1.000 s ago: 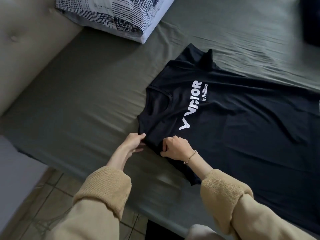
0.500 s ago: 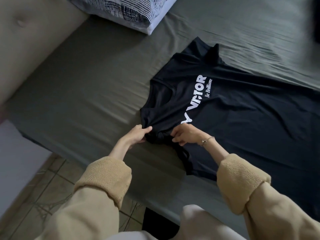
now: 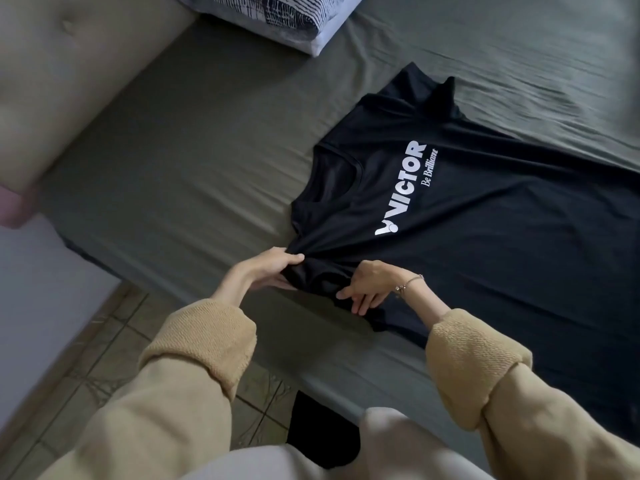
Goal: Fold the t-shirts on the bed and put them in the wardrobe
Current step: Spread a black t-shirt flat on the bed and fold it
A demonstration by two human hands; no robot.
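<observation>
I look down on a black short-sleeved t-shirt (image 3: 485, 237) with white "VICTOR Be Brilliant" lettering, spread front-up on the bed's grey-green fitted sheet (image 3: 190, 150). Its neck opening points toward the padded beige headboard (image 3: 69, 81) at the left; its hem end runs out of the picture at the right, so I cannot see how far it reaches.

My left hand (image 3: 266, 271) pinches the near shoulder of the shirt, thumb on top and the other fingers (image 3: 282, 282) tucked under the cloth, which bunches into tight creases just there. My right hand (image 3: 367, 285) grips the gathered near sleeve beside it, fingers curled downward over the fabric, a thin bracelet (image 3: 408, 284) on the wrist. The sleeve between the two hands is crumpled into a dark lump, and I cannot make out where its edge lies. The far sleeve lies flat, pointing toward the pillow.

Both arms wear tan knitted sleeves with rolled cuffs (image 3: 207, 344), cut off at the lower edge. A white pillow with a dark blue scribbled pattern (image 3: 287, 22) sits at the head of the bed, only its lower corner in view. Below the mattress edge I see beige floor tiles (image 3: 104, 358) and a black shape (image 3: 322, 434) against the bed's side that I cannot identify. The right edge is smeared with blur.
</observation>
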